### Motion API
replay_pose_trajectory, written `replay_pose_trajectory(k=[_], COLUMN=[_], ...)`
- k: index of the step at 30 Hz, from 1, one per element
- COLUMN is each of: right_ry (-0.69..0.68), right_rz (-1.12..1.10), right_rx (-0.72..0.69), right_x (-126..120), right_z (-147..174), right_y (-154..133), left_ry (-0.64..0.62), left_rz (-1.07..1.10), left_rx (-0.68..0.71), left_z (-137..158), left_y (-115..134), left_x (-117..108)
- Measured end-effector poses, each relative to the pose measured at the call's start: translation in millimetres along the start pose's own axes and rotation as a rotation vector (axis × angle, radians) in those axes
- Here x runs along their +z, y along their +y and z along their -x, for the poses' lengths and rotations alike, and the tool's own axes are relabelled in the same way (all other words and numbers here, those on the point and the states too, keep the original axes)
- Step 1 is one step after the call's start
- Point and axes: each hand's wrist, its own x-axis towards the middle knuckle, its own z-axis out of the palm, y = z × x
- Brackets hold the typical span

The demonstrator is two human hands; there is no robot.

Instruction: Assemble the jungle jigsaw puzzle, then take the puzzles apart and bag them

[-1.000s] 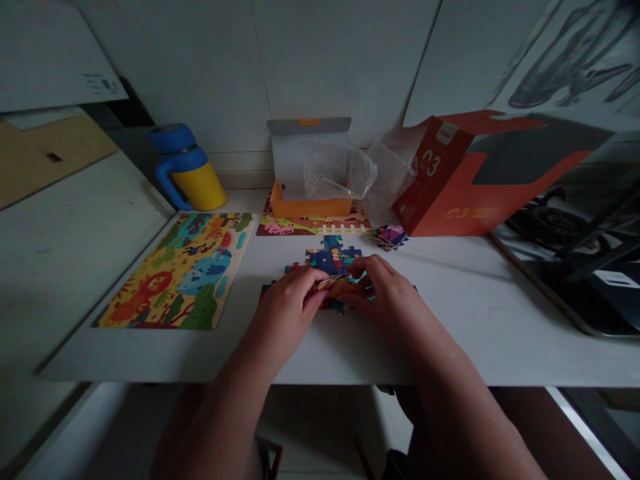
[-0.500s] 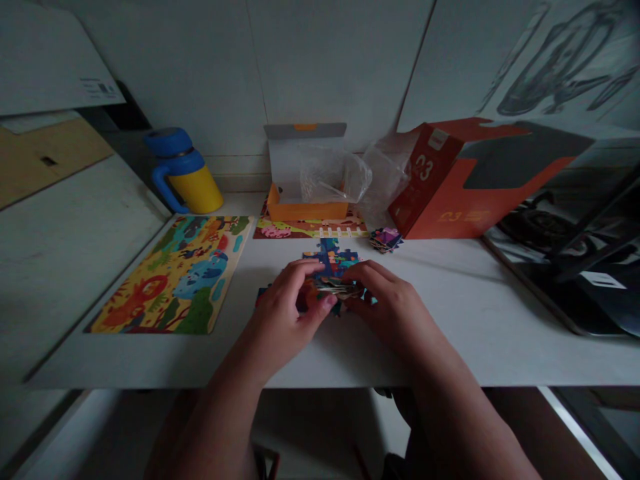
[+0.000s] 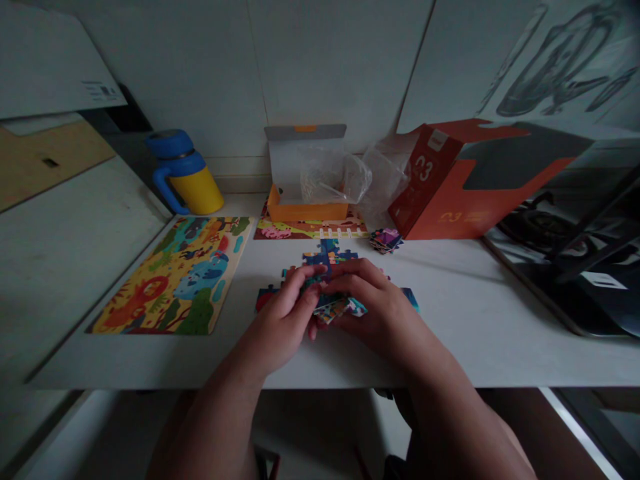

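Observation:
Between my two hands is a stack of jigsaw puzzle pieces, held just above the worktop. My left hand grips the stack from the left, thumb and fingers closed on its edge. Across its top and right side curl the fingers of my right hand. Beneath and behind the hands lies a partly joined blue puzzle, much of it covered by them. A small pile of purple puzzle pieces rests beyond my right hand.
A finished animal puzzle lies at left, with a blue and yellow jug behind it. At the back, an open orange box with a plastic bag sits on another puzzle. A large orange carton and gas stove stand right.
The stack of pieces has tipped so its patterned face shows. My right hand has shifted left, its fingers reaching over the stack toward my left hand, baring the blue puzzle's right corner.

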Motion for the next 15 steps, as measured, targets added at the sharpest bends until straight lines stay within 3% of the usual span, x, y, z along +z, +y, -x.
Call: replay_pose_trajectory(k=[4,9,15], right_ry=[-0.003,-0.158,-0.089], right_rz=[-0.059,-0.267,-0.224], right_rx=[0.133,0.304,0.328], right_x=[-2.0,-4.4,-9.8], right_z=[1.9,4.8,4.7], right_y=[4.4,-2.7,-1.0], left_ry=[-0.019,0.151,-0.013], left_rz=[0.122,-0.142,-0.415], left_rx=[-0.016,0.150,0.422], left_z=[-0.6,-2.1,-0.7], left_y=[-0.5,-2.8,4.8], left_x=[0.1,-0.8,2.4])
